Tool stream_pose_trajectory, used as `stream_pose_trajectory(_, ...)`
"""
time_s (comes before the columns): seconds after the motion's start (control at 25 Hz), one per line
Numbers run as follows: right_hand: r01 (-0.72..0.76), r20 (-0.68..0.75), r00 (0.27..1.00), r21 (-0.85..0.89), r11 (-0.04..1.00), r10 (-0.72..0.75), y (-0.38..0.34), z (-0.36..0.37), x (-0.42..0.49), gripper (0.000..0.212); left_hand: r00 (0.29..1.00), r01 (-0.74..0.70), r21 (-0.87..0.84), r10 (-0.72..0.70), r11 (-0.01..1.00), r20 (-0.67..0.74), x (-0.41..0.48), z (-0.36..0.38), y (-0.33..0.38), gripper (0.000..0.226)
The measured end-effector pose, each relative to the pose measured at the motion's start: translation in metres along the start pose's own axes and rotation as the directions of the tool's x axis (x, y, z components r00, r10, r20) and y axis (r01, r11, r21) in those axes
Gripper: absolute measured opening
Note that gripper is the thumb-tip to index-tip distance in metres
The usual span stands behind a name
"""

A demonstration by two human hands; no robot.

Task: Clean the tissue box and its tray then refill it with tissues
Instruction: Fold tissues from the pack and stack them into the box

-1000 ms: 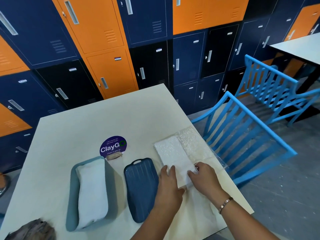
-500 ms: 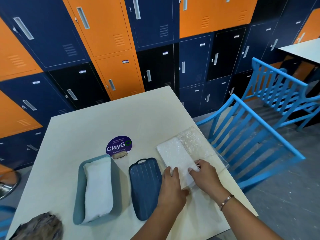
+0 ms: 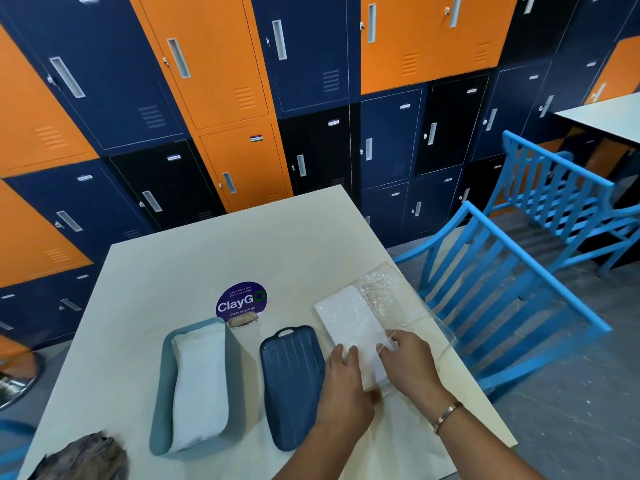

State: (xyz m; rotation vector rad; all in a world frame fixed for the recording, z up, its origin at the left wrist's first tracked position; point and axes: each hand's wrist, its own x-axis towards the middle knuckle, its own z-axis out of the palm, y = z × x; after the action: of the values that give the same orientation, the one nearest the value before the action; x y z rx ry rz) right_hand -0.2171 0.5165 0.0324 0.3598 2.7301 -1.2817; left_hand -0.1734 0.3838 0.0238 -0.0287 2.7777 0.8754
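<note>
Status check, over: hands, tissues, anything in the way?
Left hand presses pack; right hand pinches wrap. Box holds white stack. Tray lies between pack and box.

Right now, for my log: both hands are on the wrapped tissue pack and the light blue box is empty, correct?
No: head view shows the light blue box holding a white wad; left hand and right hand are on the wrapped tissue pack.

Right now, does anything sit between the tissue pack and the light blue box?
Yes: the dark blue tray lies flat between them, and a white bundle already fills the box. Clear wrap covers the pack.
</note>
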Motion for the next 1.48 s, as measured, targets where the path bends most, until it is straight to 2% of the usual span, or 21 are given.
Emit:
stream_pose_trajectory(0.32, -0.055, -0.003, 0.999, 0.02, 0.998, 0.055, -0.006, -0.005, -0.003, 0.024, 1.0, -0.014, 0.021, 0.014, 1.0, -0.004, -0.002, 0.0, -0.001, 0.083)
stream_pose_trajectory(0.56, -0.1, 0.062, 0.993, 0.035, 0.994, 0.098, -0.006, -0.003, 0.0, 0.029, 1.0, -0.028, 0.032, 0.028, 0.999, -0.002, -0.002, 0.002, -0.003, 0.081)
stream_pose_trajectory(0.8, -0.227, 0.126, 0.971, 0.195, 0.954, 0.205, -0.011, -0.005, 0.01, 0.053, 1.0, -0.027, 0.053, 0.027, 0.998, -0.003, -0.001, 0.003, -0.004, 0.082)
stream_pose_trajectory(0.92, -0.303, 0.195, 0.945, 0.21, 0.93, 0.264, -0.006, -0.003, 0.018, 0.039, 1.0, -0.026, 0.053, 0.027, 0.998, -0.009, -0.001, 0.004, -0.006, 0.081)
stream_pose_trajectory(1.16, -0.391, 0.307, 0.905, 0.335, 0.857, 0.293, -0.012, -0.012, 0.016, 0.011, 0.999, -0.036, 0.05, 0.036, 0.998, -0.004, -0.003, 0.003, -0.004, 0.081)
stream_pose_trajectory(1.32, -0.42, 0.269, 0.903, 0.385, 0.822, 0.336, -0.014, -0.016, 0.013, 0.012, 0.999, -0.034, 0.063, 0.034, 0.997, 0.004, -0.004, 0.003, -0.003, 0.077)
stream_pose_trajectory(1.48, -0.436, 0.301, 0.896, 0.45, 0.78, 0.327, -0.014, -0.03, 0.01, 0.019, 0.999, -0.039, 0.098, 0.038, 0.994, 0.014, -0.002, 0.003, -0.004, 0.072)
